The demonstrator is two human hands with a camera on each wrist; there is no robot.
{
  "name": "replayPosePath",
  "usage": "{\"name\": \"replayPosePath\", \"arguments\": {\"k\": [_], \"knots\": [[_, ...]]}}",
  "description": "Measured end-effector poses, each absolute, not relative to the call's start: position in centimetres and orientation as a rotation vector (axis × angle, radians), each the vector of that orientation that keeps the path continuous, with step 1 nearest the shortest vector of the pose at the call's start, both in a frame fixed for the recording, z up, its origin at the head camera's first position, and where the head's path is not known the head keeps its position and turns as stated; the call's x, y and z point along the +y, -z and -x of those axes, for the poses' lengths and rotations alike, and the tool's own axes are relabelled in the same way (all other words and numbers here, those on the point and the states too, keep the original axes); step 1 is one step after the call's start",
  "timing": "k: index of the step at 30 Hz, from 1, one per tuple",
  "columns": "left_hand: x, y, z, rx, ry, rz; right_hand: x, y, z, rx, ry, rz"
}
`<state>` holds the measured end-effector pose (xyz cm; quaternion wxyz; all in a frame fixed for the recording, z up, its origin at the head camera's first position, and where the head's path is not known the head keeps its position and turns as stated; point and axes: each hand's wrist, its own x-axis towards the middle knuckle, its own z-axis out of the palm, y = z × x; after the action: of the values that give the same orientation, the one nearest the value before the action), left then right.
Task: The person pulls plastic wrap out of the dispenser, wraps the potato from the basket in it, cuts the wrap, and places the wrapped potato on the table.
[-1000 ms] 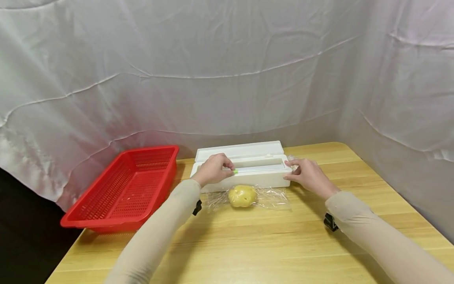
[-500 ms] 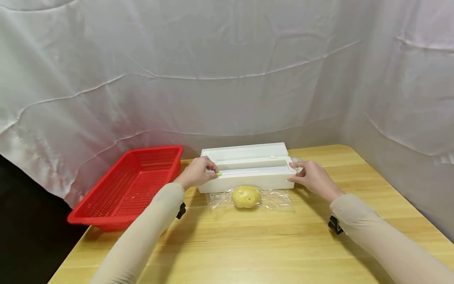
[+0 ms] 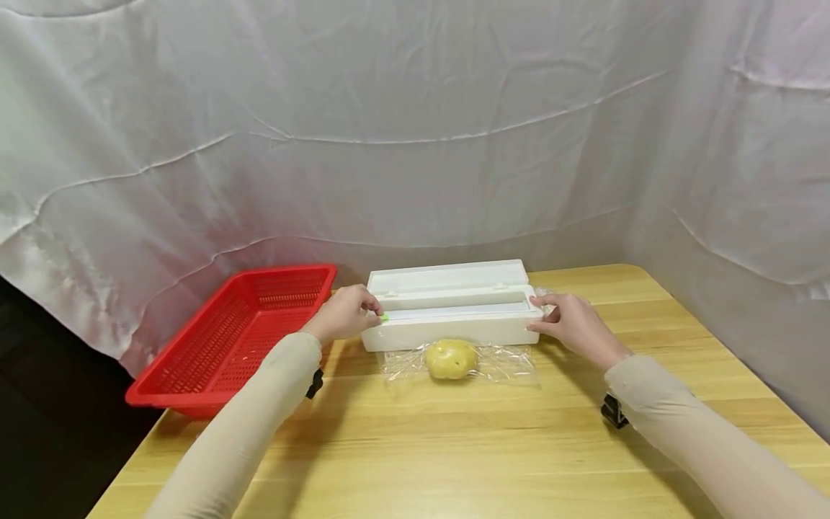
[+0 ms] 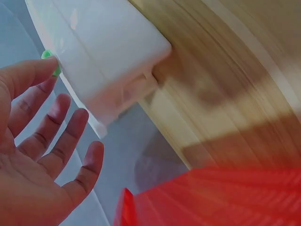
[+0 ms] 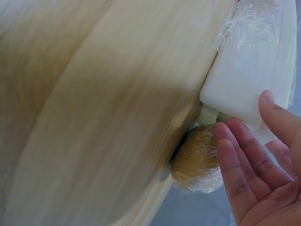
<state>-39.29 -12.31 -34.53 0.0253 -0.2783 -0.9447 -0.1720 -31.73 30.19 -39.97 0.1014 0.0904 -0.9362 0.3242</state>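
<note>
A white cling film dispenser (image 3: 454, 331) lies across the table with its lid (image 3: 447, 275) raised at the back. My left hand (image 3: 344, 311) pinches a green slide cutter (image 3: 385, 317) at the dispenser's left end, between thumb and index finger; its other fingers spread loosely in the left wrist view. At the opposite end my right hand (image 3: 576, 324) holds the dispenser's corner between thumb and fingers. A yellow potato (image 3: 450, 359) sits in front, under clear film (image 3: 509, 362) spread to both sides. Another film-wrapped, potato-like thing (image 5: 195, 160) shows beside my right fingers, mostly hidden in the head view.
To the left stands a red perforated plastic basket (image 3: 327, 277), close to my left forearm. Behind the wooden table (image 3: 454, 454) hangs a grey-white curtain (image 3: 415, 194), which also closes off the right side.
My left hand has slid the green cutter leftward along the dispenser, from near its middle to its left end. The right hand keeps its hold, and the head view has shifted slightly.
</note>
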Motion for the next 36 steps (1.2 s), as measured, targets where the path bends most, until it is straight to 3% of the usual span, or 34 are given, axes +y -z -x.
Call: {"name": "replayPosePath", "arguments": {"k": [36], "knots": [[-15.5,34.9,38.9,-2.852,0.516,0.922,30.3,39.8,31.5,-2.778,-0.977,-0.258]]}}
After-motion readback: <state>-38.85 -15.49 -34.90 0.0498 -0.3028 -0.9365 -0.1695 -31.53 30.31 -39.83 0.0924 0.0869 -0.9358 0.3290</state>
